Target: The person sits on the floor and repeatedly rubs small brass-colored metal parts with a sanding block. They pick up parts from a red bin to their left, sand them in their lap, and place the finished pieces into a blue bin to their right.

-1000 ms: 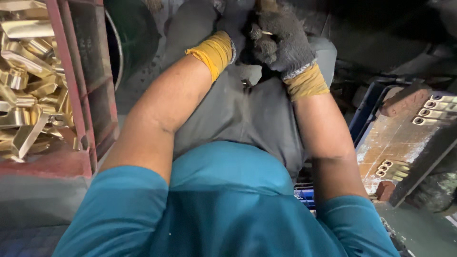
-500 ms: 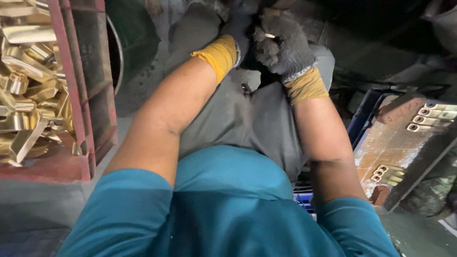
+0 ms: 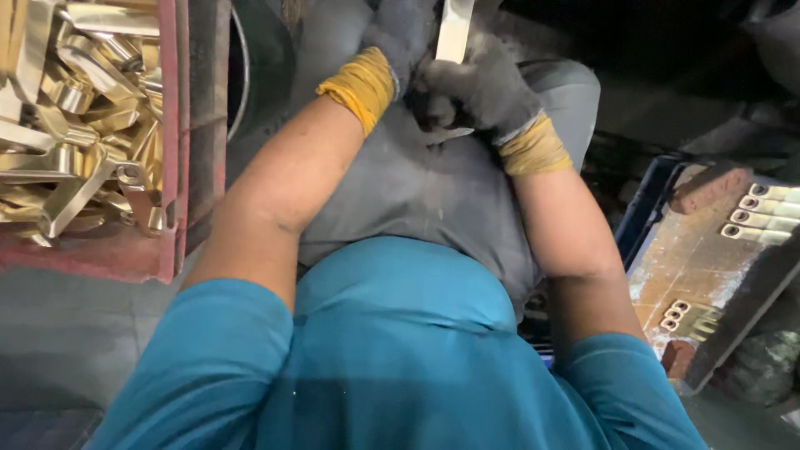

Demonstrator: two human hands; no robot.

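Both hands gloved, grey knit with yellow cuffs, working over the lap. Right hand (image 3: 479,87) curled shut around the lower end of a flat pale metal strip (image 3: 455,29) that sticks up past the top of frame. Left hand (image 3: 400,42) sits against the same strip, mostly cut off; can't tell if its fingers are closed or just resting.

Strip looks like thin stamped metal: stiff, light, smooth and probably slick, edges likely sharp, so gloves make sense. Best held by the flat faces near one end, not the edges.

Red crate (image 3: 171,125) on the left holds a loose heap of brass parts (image 3: 79,108). Blue tray (image 3: 646,208) on the right with a few matching parts laid out
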